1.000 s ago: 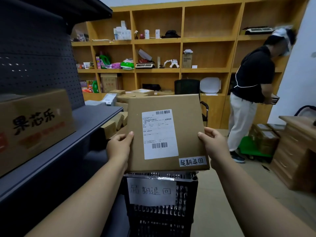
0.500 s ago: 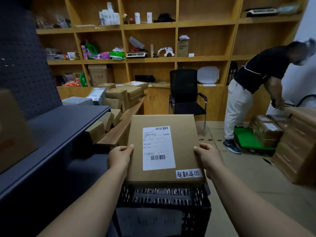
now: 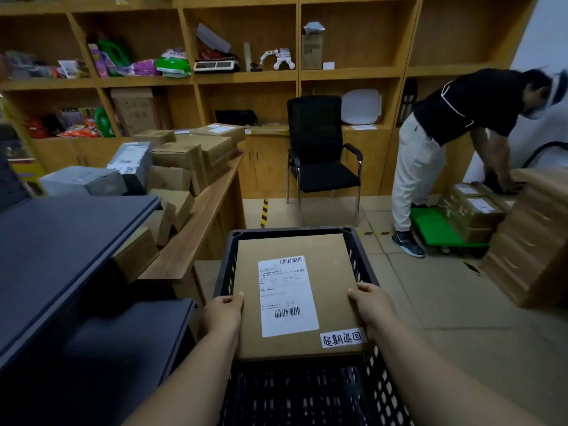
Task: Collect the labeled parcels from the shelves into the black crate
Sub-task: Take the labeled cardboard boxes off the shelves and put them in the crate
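Note:
A flat brown cardboard parcel (image 3: 295,290) with a white barcode label and a small handwritten tag lies flat inside the opening of the black crate (image 3: 292,231), its far edge near the crate's far rim. My left hand (image 3: 223,313) grips the parcel's left edge and my right hand (image 3: 370,305) grips its right edge. The crate's perforated near wall shows below the parcel. Several more cardboard parcels (image 3: 184,161) are stacked on the wooden counter (image 3: 199,235) to the left.
Dark grey metal shelves (image 3: 61,241) stand close on my left. A black chair (image 3: 319,155) is ahead by the wooden wall shelving. At right a person (image 3: 445,139) bends over boxes on a green trolley (image 3: 436,229), beside a wooden cabinet (image 3: 528,241).
Both hands have lowered the parcel from upright at chest height down flat into the crate's opening. My view has tilted down. The person at right has bent further over the boxes.

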`<state>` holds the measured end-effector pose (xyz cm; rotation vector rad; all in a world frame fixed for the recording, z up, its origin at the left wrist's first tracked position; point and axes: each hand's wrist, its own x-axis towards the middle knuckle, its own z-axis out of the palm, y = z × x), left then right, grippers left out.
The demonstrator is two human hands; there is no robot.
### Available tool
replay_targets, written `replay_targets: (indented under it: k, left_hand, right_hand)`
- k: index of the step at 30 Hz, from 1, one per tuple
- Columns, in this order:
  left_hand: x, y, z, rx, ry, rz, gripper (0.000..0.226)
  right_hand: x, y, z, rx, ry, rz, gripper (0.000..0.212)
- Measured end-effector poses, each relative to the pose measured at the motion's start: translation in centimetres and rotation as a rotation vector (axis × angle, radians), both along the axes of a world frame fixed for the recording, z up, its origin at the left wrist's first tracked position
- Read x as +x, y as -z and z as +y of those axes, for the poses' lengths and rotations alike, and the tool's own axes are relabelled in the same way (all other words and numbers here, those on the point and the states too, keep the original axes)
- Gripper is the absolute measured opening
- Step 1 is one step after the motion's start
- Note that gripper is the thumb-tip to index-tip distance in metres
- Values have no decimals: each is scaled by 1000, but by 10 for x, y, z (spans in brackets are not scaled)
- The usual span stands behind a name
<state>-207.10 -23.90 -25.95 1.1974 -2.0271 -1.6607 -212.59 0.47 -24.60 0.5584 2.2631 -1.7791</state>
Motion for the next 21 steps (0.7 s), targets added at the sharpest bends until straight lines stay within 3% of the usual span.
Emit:
replay_targets:
  k: [9,21]
  left_hand:
    - [-44,54,2,-28,-18,-120,17]
    - [-69,119,1,12,-94,-233,17]
  right_hand:
    - [-38,50,-11,137,21,-57,22]
    - [-74,111,-28,185,19,-194,19]
